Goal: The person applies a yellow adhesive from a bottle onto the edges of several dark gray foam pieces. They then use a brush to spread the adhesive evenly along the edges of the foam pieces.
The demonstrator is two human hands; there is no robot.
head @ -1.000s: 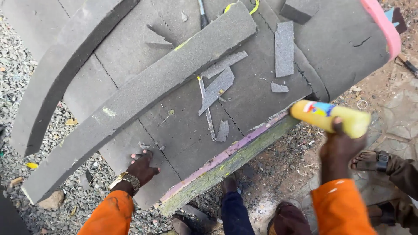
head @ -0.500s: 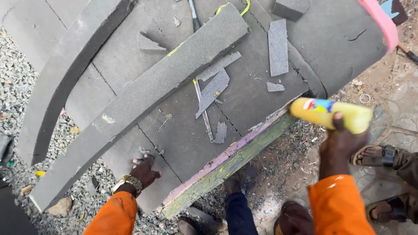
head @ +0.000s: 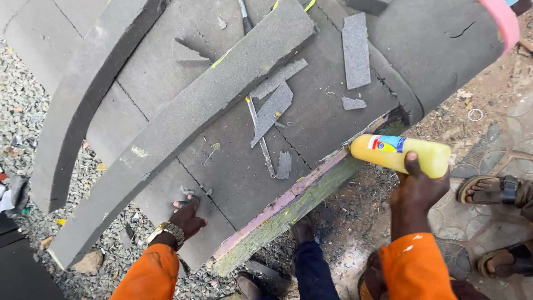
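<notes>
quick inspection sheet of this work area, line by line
surface: grey foam slab, pink and green along its near edge
job's things: yellow bottle, nozzle at the slab's edge; long curved foam strip lying on the slab
clutter: foam offcuts; thin blade
hands: left hand flat on the slab; right hand grips the bottle
cables: nothing seen
surroundings: gravel; another person's sandalled foot

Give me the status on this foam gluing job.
Done: curved grey foam strips lie cut on the slab, offcuts around them. In hand: the right hand points a yellow glue bottle at the slab's pink-green edge; the left hand presses the slab. Left: strips lie loose, unattached.
</notes>
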